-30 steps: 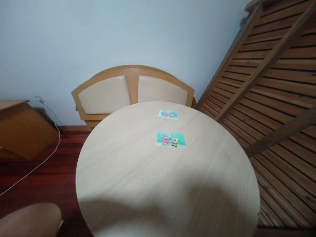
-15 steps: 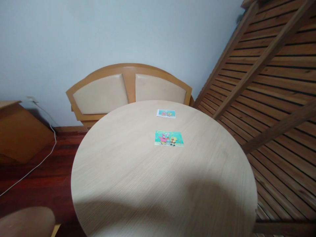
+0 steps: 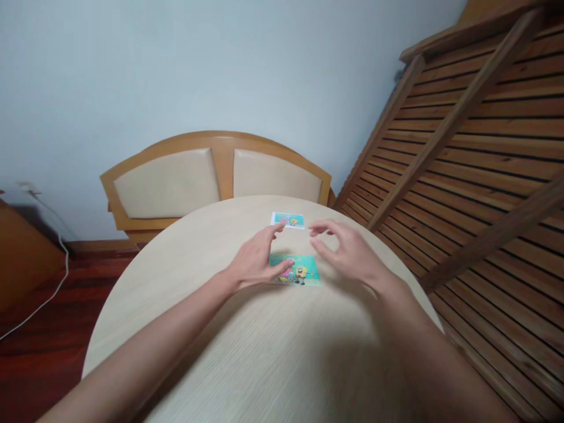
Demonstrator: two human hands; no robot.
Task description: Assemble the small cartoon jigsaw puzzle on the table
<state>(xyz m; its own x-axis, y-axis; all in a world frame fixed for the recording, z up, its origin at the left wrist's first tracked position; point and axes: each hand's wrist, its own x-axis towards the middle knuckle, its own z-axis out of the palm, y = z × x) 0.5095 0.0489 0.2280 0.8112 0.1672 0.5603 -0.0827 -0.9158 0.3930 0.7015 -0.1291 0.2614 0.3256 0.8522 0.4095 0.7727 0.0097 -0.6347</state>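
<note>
My left hand (image 3: pixel 257 258) hovers at the left side of a teal cartoon picture sheet (image 3: pixel 311 269), thumb and fingers apart, its thumb covering part of the printed figures. To the right of the sheet, my right hand (image 3: pixel 346 249) is raised above the table with its fingers curved and spread from the thumb, holding nothing. Just beyond my fingertips lies a smaller picture card (image 3: pixel 288 220) with a white border and two cartoon figures. Both pictures lie flat on the round wooden table (image 3: pixel 247 364).
Behind the table stands a bench back (image 3: pixel 227 170) with two cream padded panels, against a pale wall. A slatted wooden panel (image 3: pixel 467 153) leans along the right. At the left, a white cord (image 3: pixel 59 282) runs down to the dark red floor (image 3: pixel 35 364).
Both of my hands have come into view from below and reached forward over the table to either side of the nearer picture. The camera view has shifted slightly.
</note>
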